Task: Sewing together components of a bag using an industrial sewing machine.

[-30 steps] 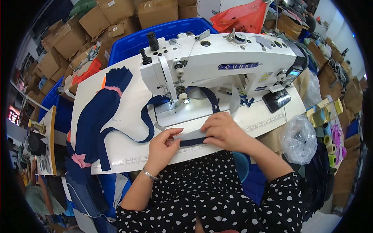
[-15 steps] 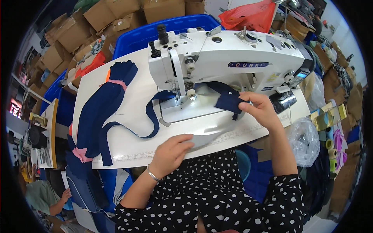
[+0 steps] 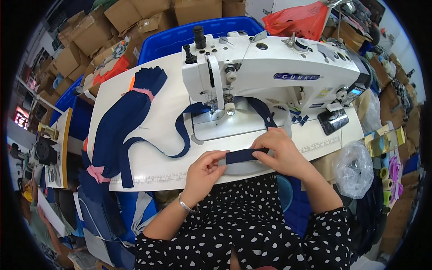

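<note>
A short navy fabric strip point(image 3: 245, 155) is held at the near edge of the white sewing table point(image 3: 157, 112), just below the centre of the frame. Its long axis runs left to right across the picture, roughly parallel to the table's front edge. It is gripped at both ends: the left hand point(image 3: 204, 173) is closed on the left end, with fingers curled and thumb above, and the right hand point(image 3: 281, 150) is pinched on the right end, with its fingers laid over the strip. Under the strip, a pale grey piece point(image 3: 243, 167) is seen, touching both hands; whether it is cloth or paper cannot be told.

The needle area of the white sewing machine point(image 3: 270, 76) lies up and slightly left of the strip, toward the upper centre of the frame. The left hand is placed nearer to that point than the right. A long navy band point(image 3: 182, 135) is trailed from under the presser foot to the left, where a bundle of navy strips point(image 3: 119, 130) is stacked at the left of the frame.
</note>
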`<state>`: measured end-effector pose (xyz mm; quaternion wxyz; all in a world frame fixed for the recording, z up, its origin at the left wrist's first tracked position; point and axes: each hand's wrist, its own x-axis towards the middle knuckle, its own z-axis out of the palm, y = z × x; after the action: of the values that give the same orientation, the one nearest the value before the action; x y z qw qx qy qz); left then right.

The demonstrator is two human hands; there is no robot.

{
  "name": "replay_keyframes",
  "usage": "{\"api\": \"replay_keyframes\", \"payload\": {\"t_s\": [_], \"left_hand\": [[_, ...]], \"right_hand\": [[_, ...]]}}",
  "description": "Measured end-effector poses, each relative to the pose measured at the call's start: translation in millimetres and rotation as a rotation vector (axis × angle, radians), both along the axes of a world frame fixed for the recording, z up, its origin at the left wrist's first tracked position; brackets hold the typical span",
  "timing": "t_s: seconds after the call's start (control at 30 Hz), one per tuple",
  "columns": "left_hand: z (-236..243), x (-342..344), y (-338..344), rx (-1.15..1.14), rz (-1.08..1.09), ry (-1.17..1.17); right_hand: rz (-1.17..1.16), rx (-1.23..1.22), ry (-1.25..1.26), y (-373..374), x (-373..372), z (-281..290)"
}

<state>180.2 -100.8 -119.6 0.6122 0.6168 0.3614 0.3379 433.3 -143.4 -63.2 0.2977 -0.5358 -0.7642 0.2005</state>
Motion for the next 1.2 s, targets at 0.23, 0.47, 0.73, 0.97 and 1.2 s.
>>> {"api": "replay_keyframes", "payload": {"t_s": [0.23,0.47,0.73,0.97,1.2], "left_hand": [[7.7,9.0,4.4,-0.021,-0.049,0.015],[5.3,10.3,8.7,-0.031,0.09,-0.11],[0.4,15.5,9.8,-0.147,0.095,-0.255],[3.0,16.7,9.2,-0.325,0.118,-0.358],[0.3,8.9,17.8,-0.251,0.164,-0.294]], "right_hand": [[-0.162,0.139,-0.032,-10.1,-1.3,-17.2],[-0.646,0.203,-0.125,-41.1,59.6,-47.8],[-0.602,0.032,0.235,-23.9,19.0,-37.4],[-0.411,0.23,0.182,-0.3,-0.1,-43.7],[-0.405,0.364,-0.45,4.0,44.0,-48.2]]}}
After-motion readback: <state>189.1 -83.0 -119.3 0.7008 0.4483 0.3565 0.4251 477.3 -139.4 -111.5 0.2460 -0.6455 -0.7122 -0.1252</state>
